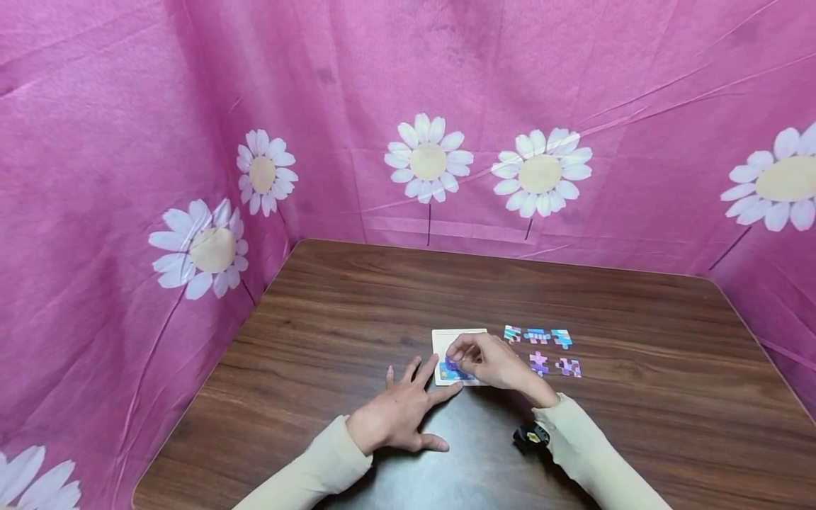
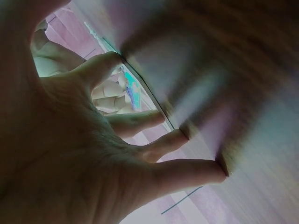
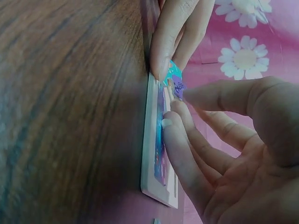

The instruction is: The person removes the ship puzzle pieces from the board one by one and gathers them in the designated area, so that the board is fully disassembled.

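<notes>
A small white puzzle tray lies on the table, with blue and purple pieces set along its near part. Over the tray, my right hand pinches a purple puzzle piece between thumb and fingers, tilted up from the surface. Its other fingers rest on or close by the laid pieces. My left hand is spread palm down, with its index finger and thumb side at the tray's left and near edges. In the left wrist view, the left fingertips touch the tabletop and the tray edge.
Several loose puzzle pieces lie right of the tray: a back row with a striped piece and a blue one, and nearer ones, pink-purple and multicoloured. A pink flowered cloth hangs around the wooden table.
</notes>
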Tool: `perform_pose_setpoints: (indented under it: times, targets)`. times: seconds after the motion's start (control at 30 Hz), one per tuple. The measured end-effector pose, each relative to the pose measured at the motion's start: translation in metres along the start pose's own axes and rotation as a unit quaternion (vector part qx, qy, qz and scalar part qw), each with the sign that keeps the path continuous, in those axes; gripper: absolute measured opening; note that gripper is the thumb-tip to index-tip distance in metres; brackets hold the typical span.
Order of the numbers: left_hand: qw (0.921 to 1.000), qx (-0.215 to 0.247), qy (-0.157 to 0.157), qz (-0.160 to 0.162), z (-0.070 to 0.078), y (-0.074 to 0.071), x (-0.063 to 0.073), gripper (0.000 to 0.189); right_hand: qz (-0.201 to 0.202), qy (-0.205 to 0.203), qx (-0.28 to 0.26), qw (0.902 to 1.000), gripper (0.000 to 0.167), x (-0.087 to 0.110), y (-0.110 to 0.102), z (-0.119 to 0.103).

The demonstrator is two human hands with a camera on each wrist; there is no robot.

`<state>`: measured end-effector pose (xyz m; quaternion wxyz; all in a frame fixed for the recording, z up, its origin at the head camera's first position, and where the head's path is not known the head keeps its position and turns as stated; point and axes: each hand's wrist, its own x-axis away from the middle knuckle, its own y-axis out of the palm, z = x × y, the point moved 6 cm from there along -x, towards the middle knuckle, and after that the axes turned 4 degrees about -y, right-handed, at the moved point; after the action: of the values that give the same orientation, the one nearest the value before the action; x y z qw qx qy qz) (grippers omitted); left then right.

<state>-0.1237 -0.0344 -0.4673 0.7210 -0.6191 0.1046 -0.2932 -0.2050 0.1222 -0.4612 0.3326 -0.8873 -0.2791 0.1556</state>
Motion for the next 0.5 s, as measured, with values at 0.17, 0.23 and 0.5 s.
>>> perform_pose_setpoints:
  times: [0.17,0.23,0.5]
  targets:
    - [1.0000,0.002,0.001,0.000,-0.0003,0.0004,-0.0002,0.090,-0.004,-0.006,-0.015,0.9999,0.008,-0.0007,0.0008,-0.0007]
    - [1.0000,0.001,0.001,0.000,-0.0003,0.0004,-0.0001,0.090,-0.004,-0.007,-0.021,0.9997,0.006,-0.0013,0.0010,-0.0009]
    - [1.0000,0.002,0.002,-0.001,0.0000,0.0006,-0.0002,0.090,0.017,0.014,-0.034,0.9992,0.003,0.0004,-0.0004,0.0005]
